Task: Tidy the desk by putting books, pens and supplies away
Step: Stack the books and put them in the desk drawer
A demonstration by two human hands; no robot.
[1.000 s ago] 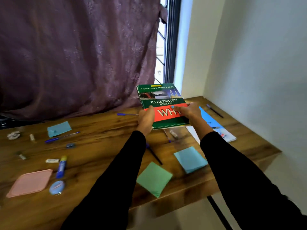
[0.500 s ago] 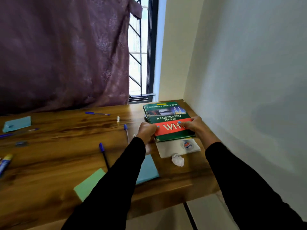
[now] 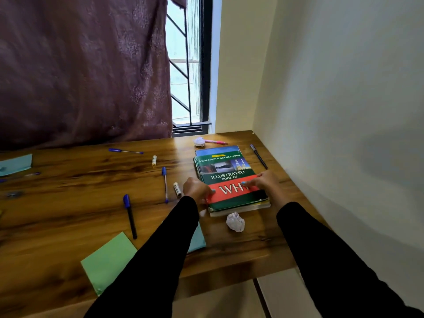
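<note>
A green and red book titled "Illustrated Book of Why" (image 3: pixel 226 171) lies flat on top of a small stack at the right end of the wooden desk (image 3: pixel 68 203). A blue cover (image 3: pixel 215 150) shows under its far edge. My left hand (image 3: pixel 196 189) grips the book's near left edge with curled fingers. My right hand (image 3: pixel 266 182) holds the right edge, thumb on the red band. Several pens lie loose: a blue one (image 3: pixel 164 183), a dark one (image 3: pixel 130 215), a black one (image 3: pixel 258 156) by the wall.
Crumpled paper balls sit in front of the stack (image 3: pixel 235 222) and behind it (image 3: pixel 199 141), next to a pink pen (image 3: pixel 215 142). A green sheet (image 3: pixel 107 260) and a teal sheet (image 3: pixel 197 239) lie near the front edge. The wall runs close on the right.
The book, held in the air a second ago, has come down onto the stack in the desk's right corner. My view has swung right, and both hands stay on the book.
</note>
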